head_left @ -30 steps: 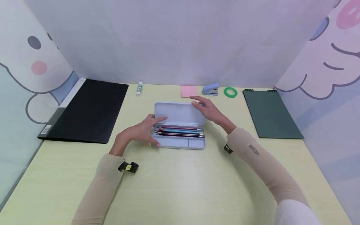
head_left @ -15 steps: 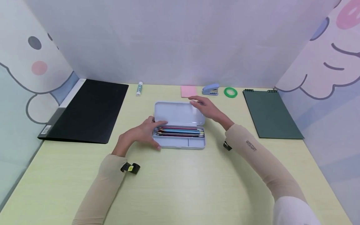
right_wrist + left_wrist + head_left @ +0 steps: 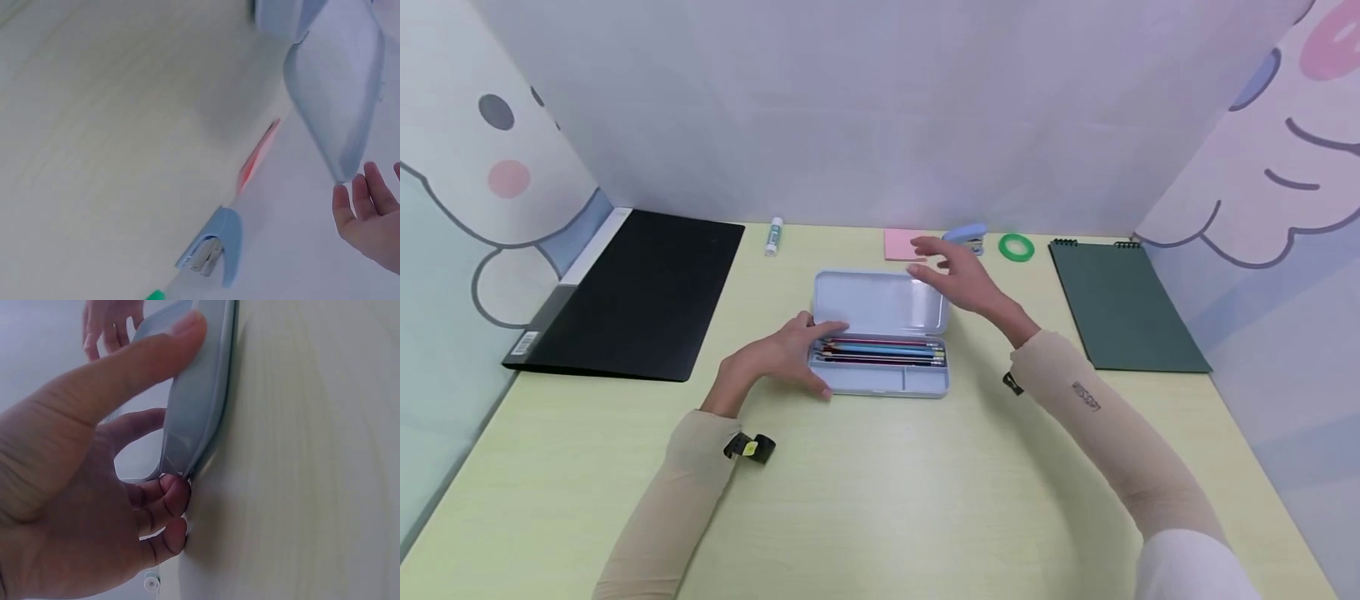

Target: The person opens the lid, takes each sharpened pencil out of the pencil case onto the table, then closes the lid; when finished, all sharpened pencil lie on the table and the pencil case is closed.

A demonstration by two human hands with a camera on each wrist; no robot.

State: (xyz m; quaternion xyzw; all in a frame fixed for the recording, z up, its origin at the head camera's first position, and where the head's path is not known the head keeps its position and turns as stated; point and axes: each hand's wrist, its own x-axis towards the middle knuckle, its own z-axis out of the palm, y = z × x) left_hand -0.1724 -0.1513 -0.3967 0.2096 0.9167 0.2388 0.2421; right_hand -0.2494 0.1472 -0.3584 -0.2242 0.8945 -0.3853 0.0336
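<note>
A pale blue pencil case lies open on the table, its lid raised at the back. Several pencils lie side by side in its long compartment. My left hand holds the case's left end. In the left wrist view the thumb presses the front wall while other fingers touch the end corner. My right hand hovers by the lid's upper right corner, fingers loosely bent. In the right wrist view those fingertips are at the lid's corner; contact is hard to tell.
Behind the case are a glue stick, pink sticky notes, a blue stapler and a green tape roll. A black folder lies left, a dark green spiral pad right. Walls enclose the table's back and sides.
My right hand has lifted slightly up and right, its fingers spreading a little. My left index finger has shifted down toward the case's tray, and the lid has tipped back slightly.
</note>
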